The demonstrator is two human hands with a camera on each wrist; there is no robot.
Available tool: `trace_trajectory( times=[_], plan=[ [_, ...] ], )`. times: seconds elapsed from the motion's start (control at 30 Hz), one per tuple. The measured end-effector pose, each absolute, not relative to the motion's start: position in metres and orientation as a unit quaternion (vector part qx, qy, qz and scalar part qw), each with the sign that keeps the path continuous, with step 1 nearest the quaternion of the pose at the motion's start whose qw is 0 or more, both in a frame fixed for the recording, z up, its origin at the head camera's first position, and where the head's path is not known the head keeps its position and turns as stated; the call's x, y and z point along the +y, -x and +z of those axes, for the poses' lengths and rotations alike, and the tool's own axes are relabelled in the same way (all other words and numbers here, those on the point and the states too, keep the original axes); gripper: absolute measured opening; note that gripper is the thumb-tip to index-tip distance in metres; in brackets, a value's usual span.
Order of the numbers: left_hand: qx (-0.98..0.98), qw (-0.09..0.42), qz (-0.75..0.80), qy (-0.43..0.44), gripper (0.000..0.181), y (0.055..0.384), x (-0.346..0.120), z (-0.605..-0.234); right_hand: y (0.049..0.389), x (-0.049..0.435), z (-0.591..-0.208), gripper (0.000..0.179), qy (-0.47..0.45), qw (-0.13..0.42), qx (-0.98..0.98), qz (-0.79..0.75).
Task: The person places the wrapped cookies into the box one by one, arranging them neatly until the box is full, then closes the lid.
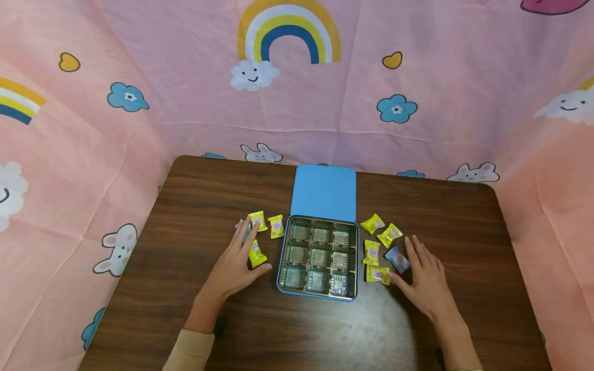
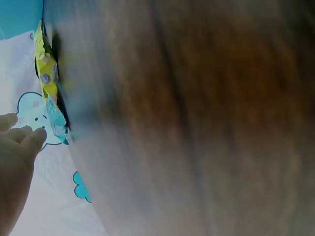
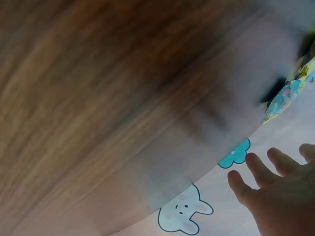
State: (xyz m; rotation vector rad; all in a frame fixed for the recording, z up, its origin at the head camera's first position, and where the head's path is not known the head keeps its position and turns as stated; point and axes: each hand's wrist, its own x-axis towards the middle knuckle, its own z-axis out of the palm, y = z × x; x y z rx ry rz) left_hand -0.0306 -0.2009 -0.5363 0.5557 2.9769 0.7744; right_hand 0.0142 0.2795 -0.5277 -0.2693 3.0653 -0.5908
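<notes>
I am watching a beige sleeve (image 1: 187,350) entering at the lower left of the frame, with the left hand (image 1: 234,265) slanting up from it, palm down; its fingers are lying long and close together, while the thumb is spreading wide toward the centre. The right hand (image 1: 424,281) is mirroring it at the lower right, its fingers straight and fanned, the thumb standing apart. I am seeing both hands gripping nothing, though I cannot tell whether the fingertips are touching the wrappers. Around the left fingertips, left of centre, three yellow packets (image 1: 276,226) and a blue packet (image 2: 57,120) are lying, the blue one partly hidden by the fingers. Right of centre, four yellow-wrapped packets (image 1: 372,252) and a blue-wrapped packet (image 1: 397,259), shiny and crimp-ended, are clustering beside the right hand. Between these groups, at mid-frame, a square blue tin (image 1: 318,295) with rounded corners is framing a glossy tray of nine ridged cells. Its smooth, matte blue lid (image 1: 324,191) is lying back behind it. Everything is resting on a dark wood-grain table (image 1: 199,185), glaring at lower centre. Beyond, pink, creased cloth (image 1: 195,41) is enclosing the space, showing a rainbow (image 1: 290,18) at upper centre.
</notes>
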Motion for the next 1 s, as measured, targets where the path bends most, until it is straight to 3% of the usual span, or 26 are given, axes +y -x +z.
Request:
trace_trajectory(
  times=[0.27, 0.57, 1.0],
  plan=[
    [0.936, 0.050, 0.300, -0.177, 0.098, 0.028, -0.190, -0.536, -0.012, 0.283, -0.529, 0.067, 0.101, -0.015, 0.978, -0.184],
    [0.921, 0.085, 0.327, -0.192, 0.093, 0.027, -0.174, -0.534, -0.008, 0.281, -0.538, 0.071, 0.132, -0.065, 0.975, -0.166],
    [0.919, 0.072, 0.334, -0.196, 0.083, 0.030, -0.154, -0.531, -0.005, 0.275, -0.534, 0.076, 0.130, -0.072, 0.976, -0.161]
  ],
)
